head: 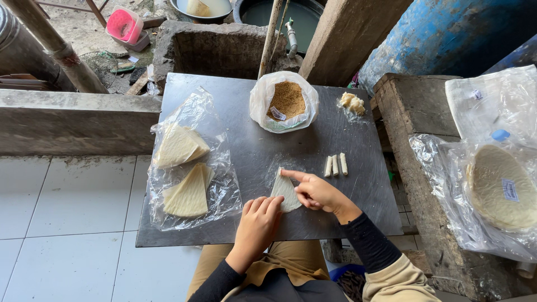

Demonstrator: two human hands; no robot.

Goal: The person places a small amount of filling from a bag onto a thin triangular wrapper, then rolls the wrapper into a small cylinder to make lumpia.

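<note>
A pale triangular wrapper sheet [284,191] lies on the dark metal tabletop [251,151]. My left hand [258,222] presses its lower left edge with curled fingers. My right hand [316,192] rests on the sheet's right side, index finger stretched along its top edge. Three thin rolled sticks [335,165] lie side by side just right of the hands. An open plastic bag of brown crumbly filling [285,102] stands at the table's far middle.
Two stacks of triangular sheets on clear plastic [187,173] lie at the left. A small pale lump [352,103] sits at the far right corner. Round wrappers in plastic bags [500,187] rest on a wooden bench to the right. White floor tiles lie left.
</note>
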